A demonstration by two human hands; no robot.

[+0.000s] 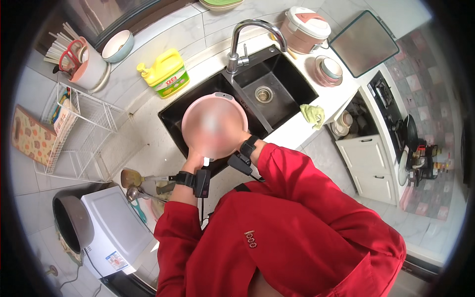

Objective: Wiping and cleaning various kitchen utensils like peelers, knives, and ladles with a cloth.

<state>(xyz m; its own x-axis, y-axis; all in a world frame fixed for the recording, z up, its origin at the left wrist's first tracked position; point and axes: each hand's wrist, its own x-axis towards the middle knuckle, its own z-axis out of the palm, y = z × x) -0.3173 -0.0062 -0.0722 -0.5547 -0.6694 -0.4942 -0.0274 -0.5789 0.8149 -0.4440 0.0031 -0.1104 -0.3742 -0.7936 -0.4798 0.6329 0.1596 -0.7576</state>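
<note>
A round pink basin sits over the left bowl of a black double sink. My left hand reaches to the basin's near edge from the lower left. Close by, my right hand comes in at its right side. Blur covers the basin's inside, so my fingers and whatever they may hold cannot be made out. Black straps with small boxes circle both wrists. The chrome faucet arches over the right bowl, where a drain strainer shows.
Behind the basin stands a yellow detergent jug. A green cloth hangs at the sink's right front edge. Stacked bowls and a rice cooker are to the right. A spatula and ladle lie near my left forearm.
</note>
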